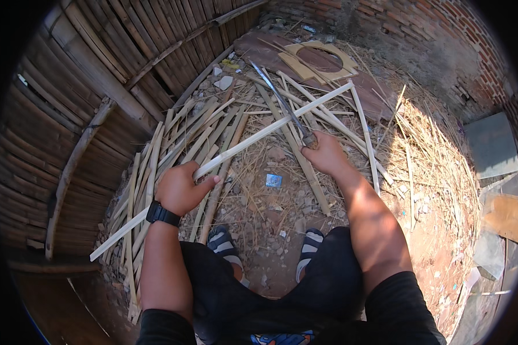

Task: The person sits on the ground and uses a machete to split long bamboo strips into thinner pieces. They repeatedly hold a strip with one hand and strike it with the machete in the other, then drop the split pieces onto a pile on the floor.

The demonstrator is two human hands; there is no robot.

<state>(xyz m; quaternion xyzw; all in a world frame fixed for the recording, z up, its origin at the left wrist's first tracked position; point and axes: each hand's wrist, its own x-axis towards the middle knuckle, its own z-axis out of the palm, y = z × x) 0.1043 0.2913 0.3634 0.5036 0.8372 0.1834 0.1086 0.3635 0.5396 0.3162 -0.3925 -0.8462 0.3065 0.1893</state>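
Observation:
My left hand (180,187), with a black watch on its wrist, is closed around a long pale bamboo strip (252,138). The strip runs slantwise from the lower left up to the far right. In my right hand (326,152) is the handle of a long machete (282,102), its narrow blade pointing away and to the left. The blade crosses the strip near the middle; whether they touch I cannot tell. At the strip's far end another pale strip (364,135) slopes down toward the ground.
Split bamboo strips (166,150) lie heaped at the left by a bamboo wall (92,86). A board with a round hole (300,60) rests at the back, before a brick wall (406,34). Straw and shavings cover the ground. Flat panels (494,146) lean at the right.

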